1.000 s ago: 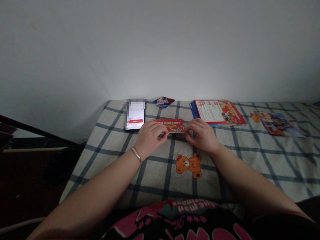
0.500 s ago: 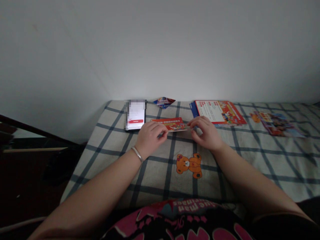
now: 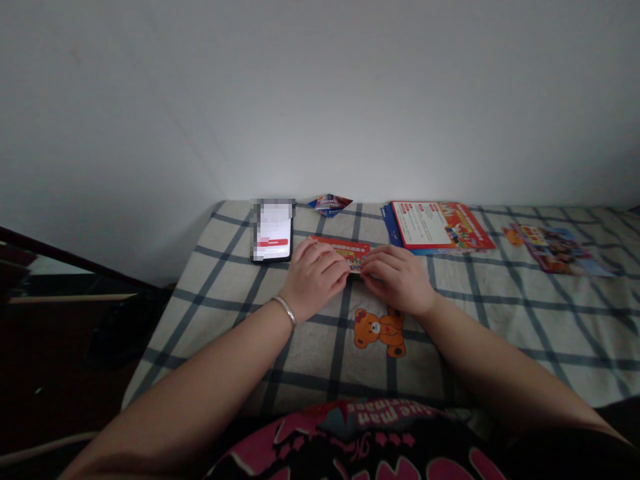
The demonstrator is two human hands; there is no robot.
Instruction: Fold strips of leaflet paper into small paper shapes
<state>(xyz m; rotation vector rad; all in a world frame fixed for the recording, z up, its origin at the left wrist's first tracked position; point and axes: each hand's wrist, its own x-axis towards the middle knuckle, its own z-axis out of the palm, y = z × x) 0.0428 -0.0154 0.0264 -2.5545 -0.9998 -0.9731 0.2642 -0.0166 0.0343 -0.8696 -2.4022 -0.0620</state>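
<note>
A folded red leaflet (image 3: 353,250) with printed figures lies on the checked cloth in front of me. My left hand (image 3: 319,277) is closed over its left part, fingers bent and pressed along the near edge. From the other side, my right hand (image 3: 395,275) grips the leaflet's right end, its fingers curled together; the thumbs are mostly hidden. Just left of my left hand is a phone (image 3: 273,230) with a lit screen. Behind the leaflet sits a small folded paper piece (image 3: 330,204), blue and dark, diamond-like in outline.
A stack of red and white leaflets (image 3: 443,227) rests at the back right, with blue sheets under it. Farther right lies a colourful leaflet (image 3: 563,250). The checked cloth (image 3: 240,320) has a printed bear below my hands. A wall (image 3: 350,100) rises behind.
My hands have come closer together over the leaflet. The right hand has moved left and slightly nearer to me; the left has shifted right, and both now cover more of the leaflet's near edge.
</note>
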